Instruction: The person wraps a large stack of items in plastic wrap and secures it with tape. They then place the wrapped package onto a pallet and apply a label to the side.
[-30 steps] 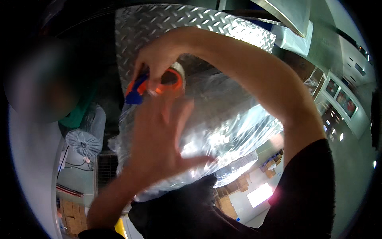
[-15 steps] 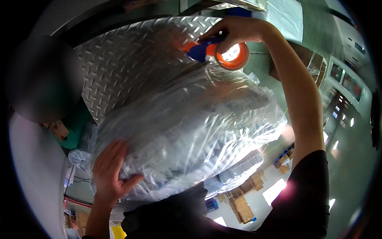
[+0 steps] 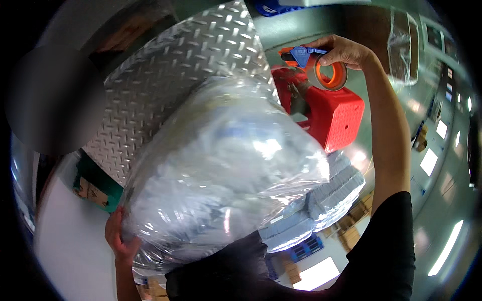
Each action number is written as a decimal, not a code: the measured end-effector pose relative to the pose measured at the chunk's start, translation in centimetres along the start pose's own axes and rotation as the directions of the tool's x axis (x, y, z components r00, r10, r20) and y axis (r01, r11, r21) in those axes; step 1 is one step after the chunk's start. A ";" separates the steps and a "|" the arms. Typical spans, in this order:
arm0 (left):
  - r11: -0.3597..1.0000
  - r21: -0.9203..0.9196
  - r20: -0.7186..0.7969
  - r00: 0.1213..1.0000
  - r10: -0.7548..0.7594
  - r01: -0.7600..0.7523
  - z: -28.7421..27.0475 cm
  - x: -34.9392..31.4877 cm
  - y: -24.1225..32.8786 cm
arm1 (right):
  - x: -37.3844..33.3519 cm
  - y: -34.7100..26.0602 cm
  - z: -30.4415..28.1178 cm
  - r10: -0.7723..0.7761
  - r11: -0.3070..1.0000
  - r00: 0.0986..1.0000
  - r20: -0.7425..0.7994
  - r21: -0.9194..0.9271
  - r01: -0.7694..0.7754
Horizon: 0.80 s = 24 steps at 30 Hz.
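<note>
One plastic bag (image 3: 226, 150) is touching the left hand's (image 3: 121, 240) fingers, closure unclear.
Right hand's (image 3: 347, 52) fingers are clamping a tape dispenser (image 3: 303, 56); bag-steadying is apparently under way, next probably calling for tape control.

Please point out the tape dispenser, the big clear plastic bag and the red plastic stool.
Tape dispenser (image 3: 315, 75), head view: on its tape roll's outer side.
Clear plastic bag (image 3: 226, 150), head view: on its upper side, near the middle.
Red plastic stool (image 3: 339, 116), head view: on its body.
</note>
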<state>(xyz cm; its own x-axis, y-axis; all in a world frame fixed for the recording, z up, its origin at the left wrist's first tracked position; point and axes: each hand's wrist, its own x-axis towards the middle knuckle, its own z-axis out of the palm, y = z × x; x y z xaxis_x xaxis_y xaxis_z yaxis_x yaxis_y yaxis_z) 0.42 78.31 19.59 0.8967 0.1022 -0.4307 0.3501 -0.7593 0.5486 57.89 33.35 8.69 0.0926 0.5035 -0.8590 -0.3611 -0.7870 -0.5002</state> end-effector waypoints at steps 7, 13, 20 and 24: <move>0.968 -0.138 0.019 0.978 -0.208 0.208 -0.2 -2.0 -2.5 | -8.0 16.4 2.5 -0.110 0.906 0.985 -0.131 0.394 0.154; 0.869 -0.326 0.040 0.924 -0.381 0.372 0.0 -1.5 -1.2 | -10.0 26.7 14.0 -0.024 0.649 0.962 -0.272 0.728 0.222; 0.889 -0.271 0.099 0.930 -0.355 0.369 -1.8 0.0 -1.9 | -12.0 34.1 29.7 0.081 0.332 0.927 -0.366 0.887 0.321; 0.902 -0.303 0.041 0.950 -0.309 0.307 -1.7 -0.5 -4.7 | -12.0 37.8 41.6 0.125 0.096 0.890 -0.439 0.898 0.430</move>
<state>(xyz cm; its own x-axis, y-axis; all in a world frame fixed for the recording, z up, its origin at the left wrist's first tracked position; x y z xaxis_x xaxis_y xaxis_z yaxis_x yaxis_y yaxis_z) -1.17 82.89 18.42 0.7326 0.3053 -0.6083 0.6729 -0.4593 0.5799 4.55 12.39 4.66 0.4447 0.1930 -0.8746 -0.8280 0.4608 -0.3194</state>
